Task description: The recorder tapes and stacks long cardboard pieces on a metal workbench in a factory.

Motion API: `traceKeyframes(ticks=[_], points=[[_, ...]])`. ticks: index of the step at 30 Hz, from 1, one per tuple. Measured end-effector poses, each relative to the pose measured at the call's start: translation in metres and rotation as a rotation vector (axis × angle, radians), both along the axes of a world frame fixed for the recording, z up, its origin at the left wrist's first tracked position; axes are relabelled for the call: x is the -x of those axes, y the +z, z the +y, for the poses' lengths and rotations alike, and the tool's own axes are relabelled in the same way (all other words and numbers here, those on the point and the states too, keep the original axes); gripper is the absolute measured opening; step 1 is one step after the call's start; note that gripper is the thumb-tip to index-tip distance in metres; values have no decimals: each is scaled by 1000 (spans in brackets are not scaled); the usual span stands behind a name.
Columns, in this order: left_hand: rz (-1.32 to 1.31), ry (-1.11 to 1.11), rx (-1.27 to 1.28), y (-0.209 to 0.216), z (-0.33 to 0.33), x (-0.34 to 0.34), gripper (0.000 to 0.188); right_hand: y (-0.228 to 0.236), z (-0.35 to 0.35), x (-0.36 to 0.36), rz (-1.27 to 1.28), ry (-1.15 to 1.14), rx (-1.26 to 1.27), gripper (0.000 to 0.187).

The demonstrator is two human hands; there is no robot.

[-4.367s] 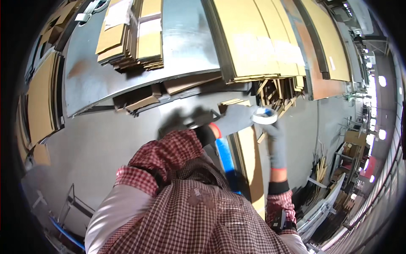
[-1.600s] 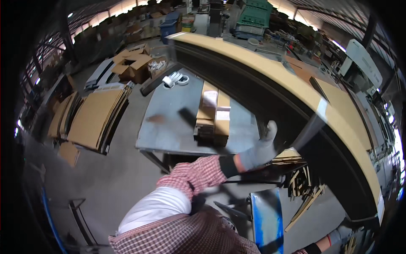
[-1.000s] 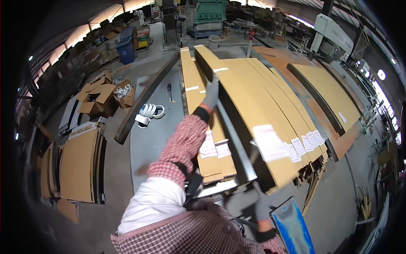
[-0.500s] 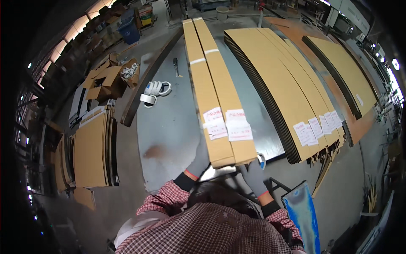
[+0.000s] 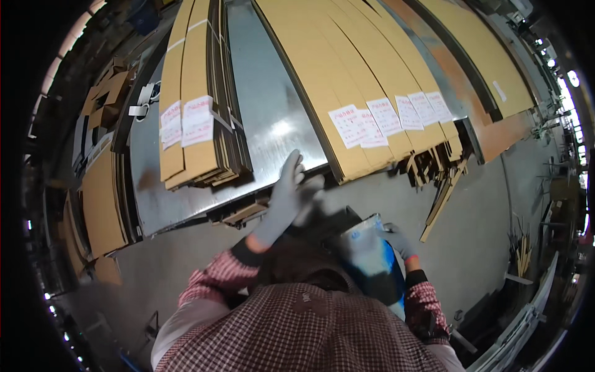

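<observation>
My left hand (image 5: 282, 198), in a grey glove, is raised in front of the metal-topped table's near edge. Its fingers point up and away, and it holds nothing. Lower right, my gloved right hand (image 5: 398, 240) has its fingers closed at the upper corner of a panel (image 5: 375, 254) with worn blue and white patches. The panel is slightly blurred. Left of my left hand, a strapped bundle of long cardboard strips (image 5: 197, 74) lies on the table (image 5: 266, 80), with paper labels (image 5: 197, 121) at its near end.
A wide stack of long cardboard sheets (image 5: 328, 68) lies right of the bundle, with ragged strips (image 5: 427, 166) hanging below its near end. Another cardboard stack (image 5: 477, 49) is farther right. At left stand cardboard sheets (image 5: 102, 208), open cartons (image 5: 111, 93) and white tape rolls (image 5: 141, 110).
Both hands have let go of the cardboard bundle, which now sits farther left from the wide stack. My right hand has moved to the blue-and-white panel, and the view has shifted.
</observation>
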State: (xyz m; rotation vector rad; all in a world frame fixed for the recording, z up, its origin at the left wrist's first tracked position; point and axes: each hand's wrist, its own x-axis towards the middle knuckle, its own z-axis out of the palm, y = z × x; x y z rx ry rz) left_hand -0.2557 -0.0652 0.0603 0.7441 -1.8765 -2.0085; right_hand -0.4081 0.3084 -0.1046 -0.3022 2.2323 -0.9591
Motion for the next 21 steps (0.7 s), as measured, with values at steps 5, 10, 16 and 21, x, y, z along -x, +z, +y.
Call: traceKeyframes(ticks=[5, 10, 16, 21], points=[[65, 87, -283, -26, 27, 116, 74, 33, -1, 13, -323, 5, 71, 39], [22, 37, -440, -91, 9, 136, 58, 57, 10, 45, 292, 343, -135, 29], [70, 23, -688, -89, 12, 123, 71, 181, -142, 92, 969, 492, 435, 12], [148, 35, -706, -102, 15, 131, 75, 159, -214, 135, 1292, 885, 366, 9]])
